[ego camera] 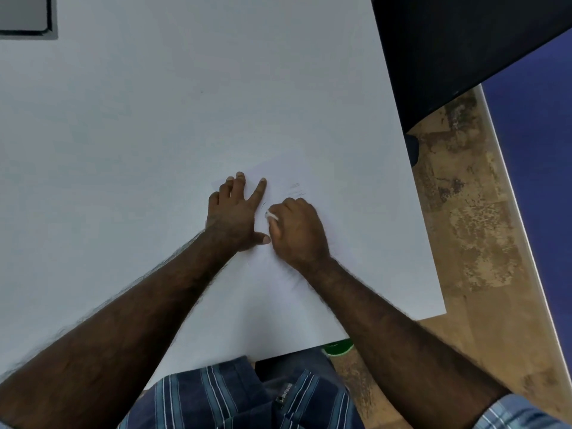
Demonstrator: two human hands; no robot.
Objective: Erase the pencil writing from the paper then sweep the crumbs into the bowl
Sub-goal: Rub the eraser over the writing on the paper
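Smooth, matte white counter (154, 134), flat and rectangular, right edge running diagonally down toward the near right corner.

White paper (309, 181) lying flat on the counter, toward the right edge and nearer the front than the back; edges barely distinguishable against the surface. Faint grey pencil writing (296, 188) visible on the sheet just beyond the right hand's knuckles; too faint to read.

Left hand (236, 213) pressed flat, palm down, fingers straight and spread, thumb extended toward the right hand; holding nothing, resting on the left part of the paper.

Right hand (298, 230) curled into a tight grip, fingers and thumb pinching a small white eraser (271, 215). Only a rounded tip of the eraser showing at the thumb side, touching or nearly touching the sheet, just beside the left index finger. Bare forearms crossing the front edge of the counter.

Dark-framed flat panel (24, 15) at the far left corner. Black, matte object (464, 51) beyond the right edge. Mottled tan floor (470, 227), worn and blotchy. Small glossy green item (337, 348) below the front edge, partly hidden. Blue striped cloth (232, 394) over the lap.
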